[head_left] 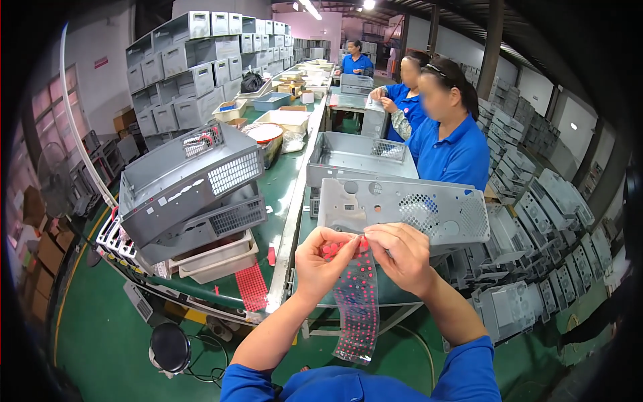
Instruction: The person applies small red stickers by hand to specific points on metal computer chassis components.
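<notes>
Both my hands are raised close together in front of a grey perforated metal panel (pixel 429 208). Between them hangs a clear strip dotted with small pink round stickers (pixel 358 301), its lower end dangling free below the bench edge. My left hand (pixel 325 258) pinches the strip's top edge, where several pink dots cluster by the thumb. The fingertips of my right hand (pixel 402 251) are closed at the same top edge, near a pink dot; whether a single sticker is between them is too small to make out.
Stacked grey metal cases (pixel 191 181) stand on the left bench, over white trays (pixel 221 261). A red dotted sheet (pixel 252 288) hangs at the bench edge. Another open case (pixel 362 157) lies behind the panel. Co-workers in blue (pixel 449 147) stand to the right. A black round stool (pixel 170 347) is lower left.
</notes>
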Motion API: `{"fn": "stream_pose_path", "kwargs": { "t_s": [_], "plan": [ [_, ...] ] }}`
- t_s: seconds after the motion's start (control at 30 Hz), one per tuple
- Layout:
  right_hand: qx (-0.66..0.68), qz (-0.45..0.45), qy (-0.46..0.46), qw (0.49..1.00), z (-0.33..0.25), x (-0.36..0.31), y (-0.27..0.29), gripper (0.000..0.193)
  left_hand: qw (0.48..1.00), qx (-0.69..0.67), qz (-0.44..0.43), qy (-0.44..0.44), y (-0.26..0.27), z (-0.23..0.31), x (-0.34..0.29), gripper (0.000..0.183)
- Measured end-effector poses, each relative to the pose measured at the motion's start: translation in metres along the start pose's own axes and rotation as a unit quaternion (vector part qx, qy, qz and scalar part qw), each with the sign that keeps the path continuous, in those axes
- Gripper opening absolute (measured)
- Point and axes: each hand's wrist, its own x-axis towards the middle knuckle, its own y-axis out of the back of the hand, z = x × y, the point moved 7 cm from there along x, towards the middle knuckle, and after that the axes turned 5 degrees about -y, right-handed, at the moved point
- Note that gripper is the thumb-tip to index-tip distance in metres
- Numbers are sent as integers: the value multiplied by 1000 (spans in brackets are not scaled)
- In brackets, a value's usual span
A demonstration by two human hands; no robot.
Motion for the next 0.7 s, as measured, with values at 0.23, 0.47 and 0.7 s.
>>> {"fn": "stream_pose_path", "kwargs": {
  "t_s": [0.23, 0.47, 0.7],
  "plan": [
    [-28, -14, 50, 998, -2, -6, -3, 23, 1000, -23, 6, -7, 1, -5, 0, 8],
    [-30, -26, 62, 997, -4, -9, -1, 23, 1000, -5, 1, -9, -2, -4, -2, 8],
    [40, -4, -32, 999, 0, -5, 6, 24, 1000, 1, 12, -23, 0, -2, -4, 7]
  ]
}}
